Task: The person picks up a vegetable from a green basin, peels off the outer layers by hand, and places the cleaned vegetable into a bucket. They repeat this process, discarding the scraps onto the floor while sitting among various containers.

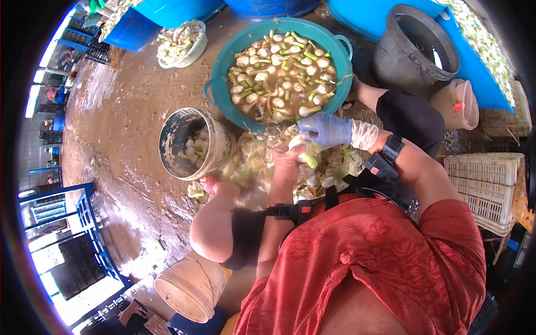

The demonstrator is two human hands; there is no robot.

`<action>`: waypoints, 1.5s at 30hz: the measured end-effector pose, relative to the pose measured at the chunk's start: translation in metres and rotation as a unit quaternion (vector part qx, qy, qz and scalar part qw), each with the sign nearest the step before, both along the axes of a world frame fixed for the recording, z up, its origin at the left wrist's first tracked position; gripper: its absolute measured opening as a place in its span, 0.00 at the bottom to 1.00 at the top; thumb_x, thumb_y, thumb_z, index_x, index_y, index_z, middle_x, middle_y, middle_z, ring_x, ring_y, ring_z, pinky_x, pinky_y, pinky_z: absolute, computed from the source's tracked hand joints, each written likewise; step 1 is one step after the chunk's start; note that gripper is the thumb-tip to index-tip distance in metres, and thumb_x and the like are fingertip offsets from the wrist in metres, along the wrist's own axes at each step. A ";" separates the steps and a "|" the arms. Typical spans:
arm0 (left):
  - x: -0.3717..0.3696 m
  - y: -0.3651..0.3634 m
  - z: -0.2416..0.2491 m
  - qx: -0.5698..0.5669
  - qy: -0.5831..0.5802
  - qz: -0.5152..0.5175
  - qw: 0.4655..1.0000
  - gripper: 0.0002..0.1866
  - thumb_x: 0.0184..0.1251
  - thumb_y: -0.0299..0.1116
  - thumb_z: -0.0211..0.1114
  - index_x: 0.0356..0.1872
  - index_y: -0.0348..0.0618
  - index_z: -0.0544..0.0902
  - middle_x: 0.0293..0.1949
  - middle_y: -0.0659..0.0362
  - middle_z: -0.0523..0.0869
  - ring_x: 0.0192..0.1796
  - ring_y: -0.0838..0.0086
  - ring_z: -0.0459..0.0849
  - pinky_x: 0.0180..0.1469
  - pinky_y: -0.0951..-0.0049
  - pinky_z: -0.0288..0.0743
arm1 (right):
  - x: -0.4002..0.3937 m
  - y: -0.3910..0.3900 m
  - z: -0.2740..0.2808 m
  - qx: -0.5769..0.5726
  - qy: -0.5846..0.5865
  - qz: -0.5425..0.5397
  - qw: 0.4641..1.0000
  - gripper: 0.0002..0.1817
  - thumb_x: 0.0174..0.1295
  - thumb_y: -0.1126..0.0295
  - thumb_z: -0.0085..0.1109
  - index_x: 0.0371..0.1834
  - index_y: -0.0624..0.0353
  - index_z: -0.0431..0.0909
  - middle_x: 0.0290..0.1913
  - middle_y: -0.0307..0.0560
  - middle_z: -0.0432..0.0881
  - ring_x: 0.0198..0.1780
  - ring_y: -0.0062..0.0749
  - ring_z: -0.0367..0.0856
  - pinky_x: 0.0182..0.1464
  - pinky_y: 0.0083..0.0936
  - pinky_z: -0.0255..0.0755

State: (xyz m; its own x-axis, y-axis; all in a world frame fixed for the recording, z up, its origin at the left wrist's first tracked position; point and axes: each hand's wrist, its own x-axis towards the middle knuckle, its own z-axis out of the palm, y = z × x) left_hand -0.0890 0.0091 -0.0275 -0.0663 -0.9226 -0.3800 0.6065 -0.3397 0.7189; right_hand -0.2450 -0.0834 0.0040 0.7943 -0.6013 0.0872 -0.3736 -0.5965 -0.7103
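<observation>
My right hand (325, 129), in a blue glove with a white wrap at the wrist, is closed on a white bulb with a green stem (304, 152). My bare left hand (287, 160) has its fingers wrapped round the same bulb from the other side. Both hands are over a heap of pale peelings (257, 162) between my knees. Just beyond them stands a teal tub (223, 61) of murky water with many bulbs floating in it. To the left of the peelings, a dirty white bucket (220, 146) holds some peeled bulbs.
A bowl of peelings (192, 51) sits at the upper left. Blue barrels (131, 30) line the back. At the right are a grey bucket (391, 56), a small pinkish bucket (441, 103) and a white crate (480, 187). A beige bucket (184, 287) lies near my left knee.
</observation>
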 end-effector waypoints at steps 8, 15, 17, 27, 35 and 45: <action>0.012 0.009 -0.001 -0.062 0.207 0.012 0.976 0.26 0.56 0.35 0.68 0.53 0.34 0.71 0.49 0.44 0.78 0.41 0.58 0.83 0.32 0.62 0.82 | -0.054 -0.040 0.017 0.006 0.004 -0.116 0.993 0.11 0.59 0.62 0.55 0.30 0.60 0.74 0.28 0.53 0.77 0.30 0.41 0.77 0.35 0.35 0.70; 0.012 0.001 -0.003 -0.020 0.106 0.043 0.993 0.19 0.54 0.30 0.68 0.46 0.31 0.76 0.41 0.50 0.83 0.40 0.63 0.84 0.35 0.64 0.83 | 0.005 0.006 0.001 -0.032 -0.023 0.011 0.999 0.23 0.54 0.55 0.63 0.46 0.58 0.72 0.33 0.54 0.78 0.35 0.47 0.79 0.37 0.36 0.71; 0.016 0.002 -0.026 0.029 0.109 0.026 0.993 0.19 0.52 0.28 0.69 0.44 0.31 0.76 0.41 0.50 0.83 0.39 0.65 0.84 0.34 0.66 0.83 | 0.007 0.006 -0.002 -0.003 0.007 0.019 1.000 0.19 0.53 0.56 0.63 0.43 0.56 0.75 0.28 0.56 0.79 0.32 0.51 0.79 0.35 0.38 0.71; 0.014 0.004 0.040 -0.044 0.106 -0.164 0.980 0.31 0.40 0.21 0.71 0.51 0.30 0.71 0.35 0.46 0.83 0.33 0.64 0.85 0.33 0.70 0.83 | -0.036 -0.033 0.056 -0.006 0.034 0.111 0.993 0.08 0.55 0.67 0.58 0.24 0.58 0.73 0.19 0.52 0.73 0.21 0.46 0.75 0.24 0.36 0.65; 0.026 0.000 0.006 -0.108 0.210 -0.053 0.970 0.25 0.55 0.41 0.67 0.49 0.34 0.74 0.38 0.42 0.81 0.39 0.54 0.82 0.36 0.63 0.82 | -0.076 -0.068 0.089 0.039 -0.113 -0.152 0.981 0.13 0.58 0.61 0.60 0.34 0.61 0.76 0.30 0.48 0.78 0.32 0.28 0.77 0.37 0.27 0.73; -0.004 -0.015 0.004 -0.136 -0.440 0.108 0.881 0.16 0.64 0.40 0.61 0.37 0.33 0.81 0.30 0.58 0.82 0.34 0.74 0.77 0.39 0.73 0.71 | -0.003 0.020 -0.001 0.291 0.015 0.046 0.956 0.22 0.65 0.55 0.50 0.47 0.65 0.74 0.37 0.46 0.80 0.36 0.26 0.75 0.40 0.27 0.72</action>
